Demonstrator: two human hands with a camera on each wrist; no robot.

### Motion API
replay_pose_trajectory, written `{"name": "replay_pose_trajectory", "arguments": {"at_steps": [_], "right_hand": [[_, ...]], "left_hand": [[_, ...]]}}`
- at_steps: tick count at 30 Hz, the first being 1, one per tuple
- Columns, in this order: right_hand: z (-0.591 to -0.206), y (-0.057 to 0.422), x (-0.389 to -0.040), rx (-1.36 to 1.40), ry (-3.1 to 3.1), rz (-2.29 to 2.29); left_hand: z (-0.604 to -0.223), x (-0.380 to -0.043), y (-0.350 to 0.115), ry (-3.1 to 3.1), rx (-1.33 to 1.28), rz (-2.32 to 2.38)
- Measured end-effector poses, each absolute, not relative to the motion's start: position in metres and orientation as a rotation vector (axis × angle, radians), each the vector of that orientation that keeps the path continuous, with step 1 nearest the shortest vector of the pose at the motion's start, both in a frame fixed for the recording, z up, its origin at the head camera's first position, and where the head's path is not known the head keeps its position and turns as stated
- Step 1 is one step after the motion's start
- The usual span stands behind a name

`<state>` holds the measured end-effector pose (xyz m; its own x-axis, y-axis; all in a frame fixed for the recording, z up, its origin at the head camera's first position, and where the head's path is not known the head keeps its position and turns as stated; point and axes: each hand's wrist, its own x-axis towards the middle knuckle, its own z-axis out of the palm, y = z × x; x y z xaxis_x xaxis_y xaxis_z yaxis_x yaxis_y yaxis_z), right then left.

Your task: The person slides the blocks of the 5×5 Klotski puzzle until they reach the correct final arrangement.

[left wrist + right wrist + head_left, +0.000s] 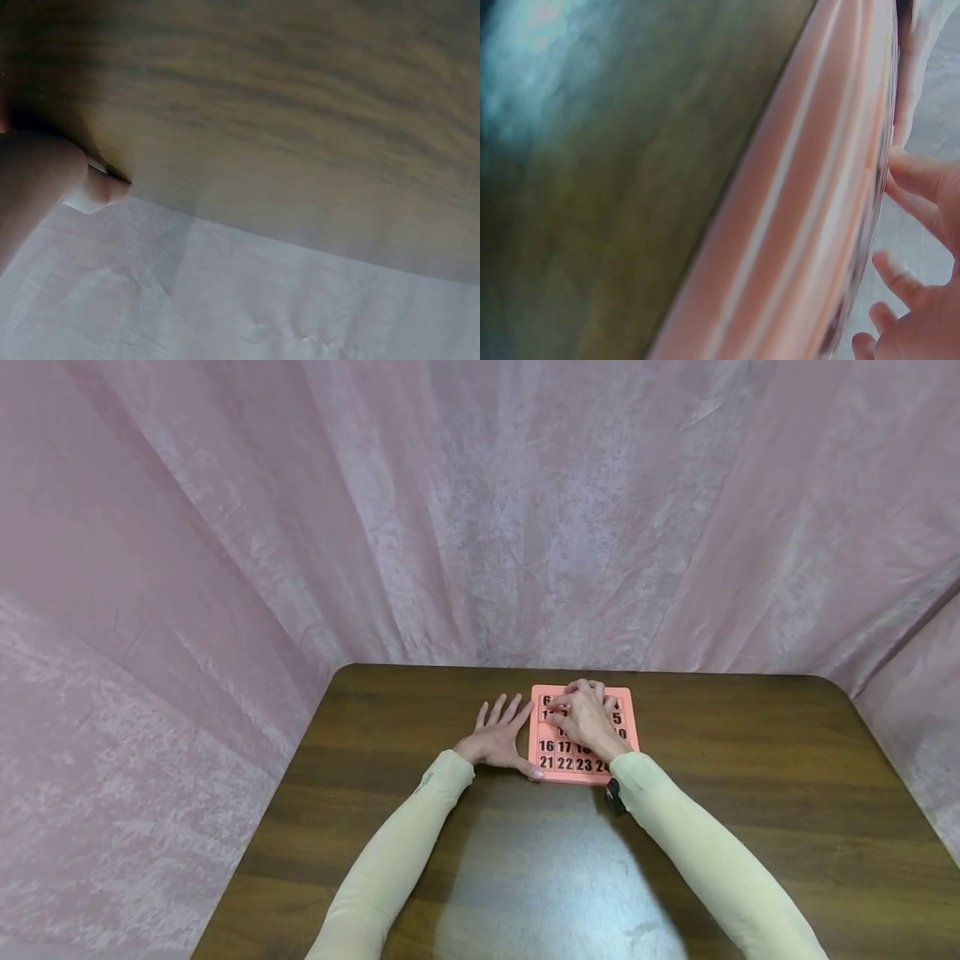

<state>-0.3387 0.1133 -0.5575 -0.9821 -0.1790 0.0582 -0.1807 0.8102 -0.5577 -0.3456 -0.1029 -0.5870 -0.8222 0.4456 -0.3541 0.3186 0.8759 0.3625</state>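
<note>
A pink number puzzle (572, 776) lies flat near the far edge of the table, its square tiles printed with black numbers such as 16, 17, 21 and 22. My left hand (495, 743) is spread at its left side, thumb over the near left corner. Over the upper rows is my right hand (588, 720), covering several tiles, its fingertips down at the tile faces. From the right wrist, the puzzle's layered side (780, 187) shows close up, with the right hand's fingers (911, 289) apart from each other above the top face.
The brown wood-grain table (397, 718) has a bright reflection at its near middle. Pink velvet curtains (525, 527) hang behind it and along both sides. A dark object (615, 796) sits at the right cuff.
</note>
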Motion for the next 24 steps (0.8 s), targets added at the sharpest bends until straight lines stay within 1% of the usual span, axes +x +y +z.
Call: {"name": "replay_pose_trajectory", "arguments": {"at_steps": [11, 18, 24], "right_hand": [[-0.555, 0.130, -0.337, 0.359, -2.993, 0.986], [-0.556, 0.147, -0.332, 0.469, -2.913, 1.030], [-0.559, 0.150, -0.329, 0.543, -2.924, 1.050]], "left_hand": [[-0.588, -0.345, -0.101, 2.599, 0.583, 0.395], [-0.586, -0.348, -0.101, 2.613, 0.572, 0.368], [-0.585, -0.346, -0.104, 2.603, 0.563, 0.400]]}}
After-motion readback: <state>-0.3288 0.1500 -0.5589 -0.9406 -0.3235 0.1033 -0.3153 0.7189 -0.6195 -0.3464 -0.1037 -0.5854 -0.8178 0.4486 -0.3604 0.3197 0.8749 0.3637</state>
